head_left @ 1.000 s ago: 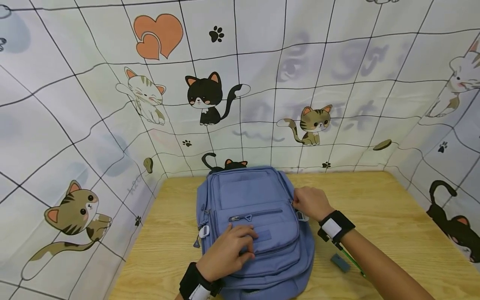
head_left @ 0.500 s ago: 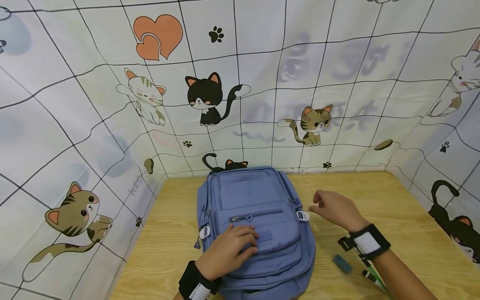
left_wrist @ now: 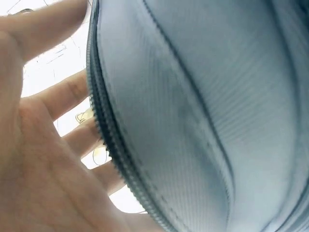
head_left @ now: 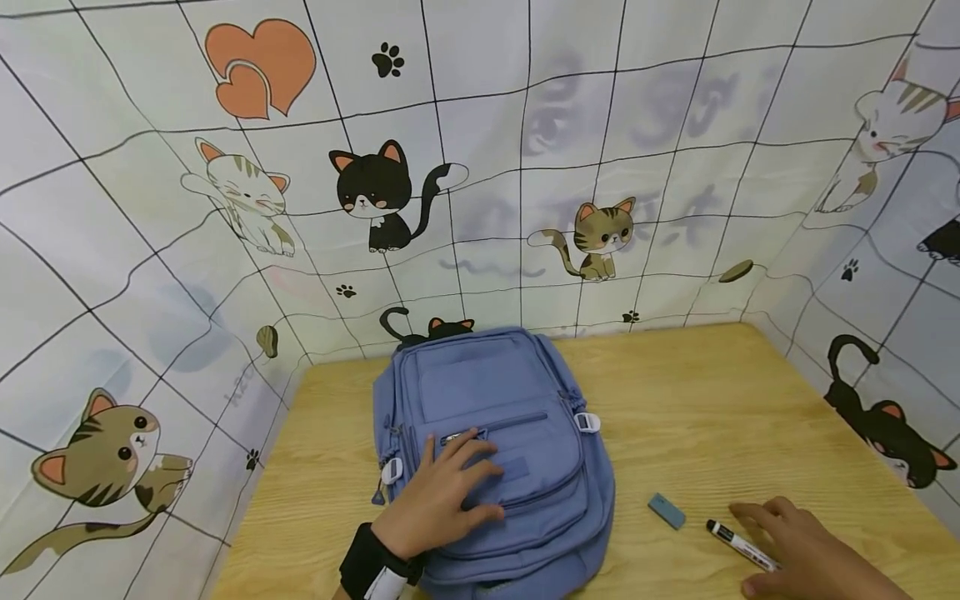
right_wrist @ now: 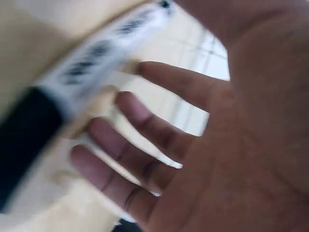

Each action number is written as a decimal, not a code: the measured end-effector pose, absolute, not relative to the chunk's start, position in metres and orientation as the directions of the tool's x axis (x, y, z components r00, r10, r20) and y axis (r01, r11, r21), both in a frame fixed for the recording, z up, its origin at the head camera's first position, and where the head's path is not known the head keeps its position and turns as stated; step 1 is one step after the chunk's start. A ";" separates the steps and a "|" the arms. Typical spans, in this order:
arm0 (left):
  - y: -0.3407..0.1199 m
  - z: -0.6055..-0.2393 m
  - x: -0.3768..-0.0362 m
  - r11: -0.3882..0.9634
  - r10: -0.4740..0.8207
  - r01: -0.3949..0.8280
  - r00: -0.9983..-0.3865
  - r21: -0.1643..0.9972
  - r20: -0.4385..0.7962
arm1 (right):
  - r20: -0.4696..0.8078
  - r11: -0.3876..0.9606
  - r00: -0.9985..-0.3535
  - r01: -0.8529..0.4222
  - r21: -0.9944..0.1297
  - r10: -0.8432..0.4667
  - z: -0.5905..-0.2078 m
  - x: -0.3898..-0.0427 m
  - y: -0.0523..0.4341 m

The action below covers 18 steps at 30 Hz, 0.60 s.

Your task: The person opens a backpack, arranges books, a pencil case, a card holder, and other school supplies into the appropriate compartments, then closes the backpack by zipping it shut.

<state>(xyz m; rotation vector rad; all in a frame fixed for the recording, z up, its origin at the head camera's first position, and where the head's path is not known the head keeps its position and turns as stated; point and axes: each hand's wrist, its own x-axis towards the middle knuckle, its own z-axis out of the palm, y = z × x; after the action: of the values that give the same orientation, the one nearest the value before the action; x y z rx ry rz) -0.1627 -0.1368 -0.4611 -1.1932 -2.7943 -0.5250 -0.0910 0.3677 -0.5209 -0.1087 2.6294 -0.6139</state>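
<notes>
A blue backpack (head_left: 480, 375) lies on the table with its zipped front pocket facing up. My left hand (head_left: 438, 504) rests on the lower left of its front, fingers spread. In the left wrist view, the fingers (left_wrist: 63, 99) reach behind a zipped edge of the backpack (left_wrist: 193, 121). At the right, my right hand (head_left: 810, 550) hovers beside a white marker (head_left: 742, 546) with a black cap, its fingers loosely bent. The right wrist view shows the marker (right_wrist: 101, 63) in front of the spread fingers (right_wrist: 154, 130), not gripped; whether they touch it I cannot tell.
A small blue-grey block (head_left: 667, 511) lies between the backpack and the marker. The wooden table (head_left: 675, 392) meets a cat-patterned cloth wall (head_left: 495, 192) at the back and sides. White buckles (head_left: 587, 422) stick out from the backpack's sides.
My right hand has let go of the backpack's right side and moved down and right to the marker. The left hand stays on the backpack, its fingers more spread. The view has shifted slightly.
</notes>
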 end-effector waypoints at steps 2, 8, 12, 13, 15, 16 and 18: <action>-0.135 -0.462 -0.164 0.649 0.682 0.708 -0.704 0.280 0.200 | -0.410 0.851 -0.890 0.050 -0.523 -0.199 -0.527 -0.090 0.375; -0.133 -0.460 -0.168 0.685 0.668 0.690 -0.723 0.235 0.178 | -0.370 0.784 -0.901 0.055 -0.618 -0.228 -0.531 -0.094 0.378; -0.134 -0.459 -0.169 0.687 0.678 0.696 -0.718 0.209 0.158 | -0.322 0.826 -0.928 0.027 -0.563 -0.189 -0.526 -0.098 0.373; -0.135 -0.458 -0.169 0.684 0.684 0.701 -0.712 0.200 0.159 | -0.316 0.834 -0.933 0.032 -0.551 -0.173 -0.525 -0.099 0.372; -0.135 -0.458 -0.169 0.677 0.694 0.712 -0.702 0.187 0.163 | -0.320 0.843 -0.938 0.061 -0.535 -0.135 -0.524 -0.101 0.369; -0.135 -0.459 -0.169 0.675 0.695 0.714 -0.700 0.188 0.165 | -0.326 0.844 -0.938 0.081 -0.530 -0.115 -0.523 -0.102 0.368; -0.135 -0.459 -0.169 0.675 0.691 0.712 -0.702 0.194 0.173 | -0.345 0.834 -0.933 0.109 -0.541 -0.101 -0.523 -0.102 0.365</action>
<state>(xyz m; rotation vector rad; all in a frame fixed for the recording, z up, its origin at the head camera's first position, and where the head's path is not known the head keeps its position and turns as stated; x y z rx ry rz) -0.1686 -0.1346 -0.4589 -1.1743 -2.7967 -0.3799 -0.1023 0.3653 -0.5229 0.0058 2.6522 -0.8132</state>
